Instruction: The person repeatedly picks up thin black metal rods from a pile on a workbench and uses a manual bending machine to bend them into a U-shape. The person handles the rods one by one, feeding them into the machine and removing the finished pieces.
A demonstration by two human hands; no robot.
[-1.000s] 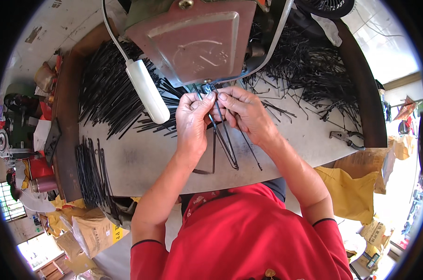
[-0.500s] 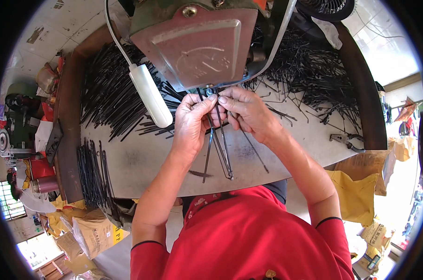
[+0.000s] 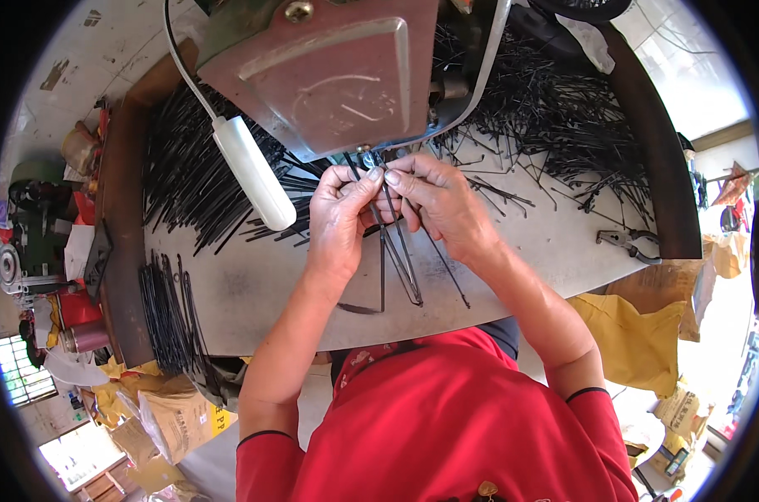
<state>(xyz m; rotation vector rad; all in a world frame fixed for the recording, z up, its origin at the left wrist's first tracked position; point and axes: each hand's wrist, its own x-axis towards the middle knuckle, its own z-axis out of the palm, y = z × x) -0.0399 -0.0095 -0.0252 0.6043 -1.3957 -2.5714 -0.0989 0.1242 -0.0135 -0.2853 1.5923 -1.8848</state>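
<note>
Both my hands are together just below the front of a machine head (image 3: 329, 92) with a dull red cover. My left hand (image 3: 336, 222) pinches thin black metal rods between thumb and fingers, their upper ends close to the machine's tip (image 3: 365, 151). Two joined rods (image 3: 410, 280) slant down toward me, and a straighter rod (image 3: 383, 276) hangs beside them. In my right hand (image 3: 451, 209), thumb and forefinger are closed near the same upper ends, while another thin rod (image 3: 451, 272) trails from below its fingers. Fingers hide the exact contact points.
A big heap of black rods (image 3: 195, 167) covers the table's left, another heap (image 3: 564, 125) the right. A bundle (image 3: 164, 314) lies at the left edge. Pliers (image 3: 630, 244) rest at the right. A white lamp (image 3: 254, 171) hangs near my left hand.
The view has shifted slightly, with the machine now further left. My hands stay at the machine's tip with closed fingers. The rods' lower ends have swung a little.
</note>
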